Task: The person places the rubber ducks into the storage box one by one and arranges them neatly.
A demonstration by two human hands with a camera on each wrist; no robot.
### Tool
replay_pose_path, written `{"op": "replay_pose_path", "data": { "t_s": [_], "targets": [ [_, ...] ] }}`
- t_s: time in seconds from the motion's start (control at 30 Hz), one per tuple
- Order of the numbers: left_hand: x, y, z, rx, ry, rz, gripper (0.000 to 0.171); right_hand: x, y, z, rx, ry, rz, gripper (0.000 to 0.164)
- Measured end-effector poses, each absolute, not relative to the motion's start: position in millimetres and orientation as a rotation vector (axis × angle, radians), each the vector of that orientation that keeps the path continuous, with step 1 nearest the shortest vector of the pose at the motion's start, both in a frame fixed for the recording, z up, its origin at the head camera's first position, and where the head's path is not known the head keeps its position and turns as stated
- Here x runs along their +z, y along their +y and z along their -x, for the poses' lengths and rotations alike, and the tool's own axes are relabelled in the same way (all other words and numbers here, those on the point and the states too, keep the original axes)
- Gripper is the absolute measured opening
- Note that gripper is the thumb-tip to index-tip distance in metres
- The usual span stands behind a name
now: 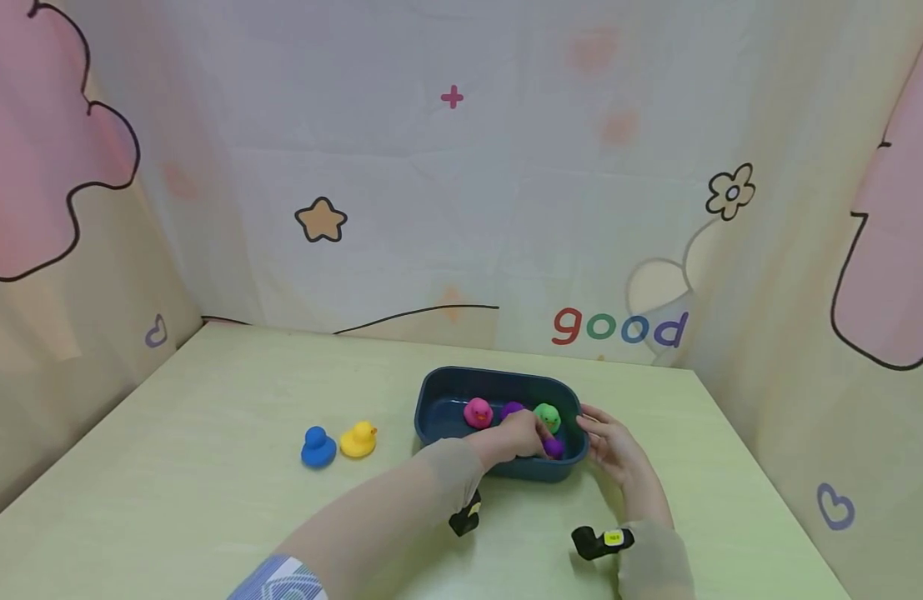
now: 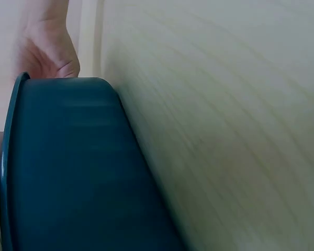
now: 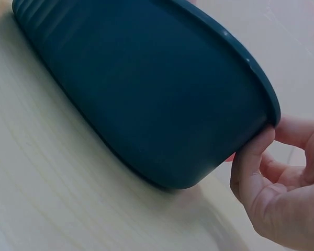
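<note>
A dark blue plastic basin stands on the table, tilted slightly in the head view. My left hand reaches over its front rim, with the fingers curled at a purple toy duck in the front right corner. Also inside are a pink duck, a second purple duck partly behind the hand, and a green duck. At the right end, my right hand grips the basin by its rim. Thumb and fingers lie against the end wall just under the rim in the right wrist view.
To the left of the basin, a blue duck and a yellow duck sit side by side on the pale table. A printed curtain rises behind the table's back edge and along both sides.
</note>
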State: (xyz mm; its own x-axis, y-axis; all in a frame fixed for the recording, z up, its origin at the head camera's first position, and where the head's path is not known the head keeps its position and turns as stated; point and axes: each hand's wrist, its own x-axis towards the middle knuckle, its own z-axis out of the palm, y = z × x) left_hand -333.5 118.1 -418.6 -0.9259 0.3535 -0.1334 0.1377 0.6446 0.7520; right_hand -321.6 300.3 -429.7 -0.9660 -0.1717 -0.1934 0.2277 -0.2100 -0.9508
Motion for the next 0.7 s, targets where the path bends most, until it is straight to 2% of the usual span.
{"op": "replay_pose_path", "data": {
  "t_s": [0.3,0.5,0.7],
  "targets": [
    [-415,114,331,1.101,2.62,-0.431,0.016,-429,299,321,-2.251,1.794,-0.058,0.058],
    [-404,105,331,0.968,2.658,-0.554,0.024,-428,298,320,-2.28,1.773,-0.06,0.046],
    [-387,76,337,1.164,2.489,-0.714,0.03,-430,301,321,-2.273,1.788,-0.055,0.04]
  ]
}}
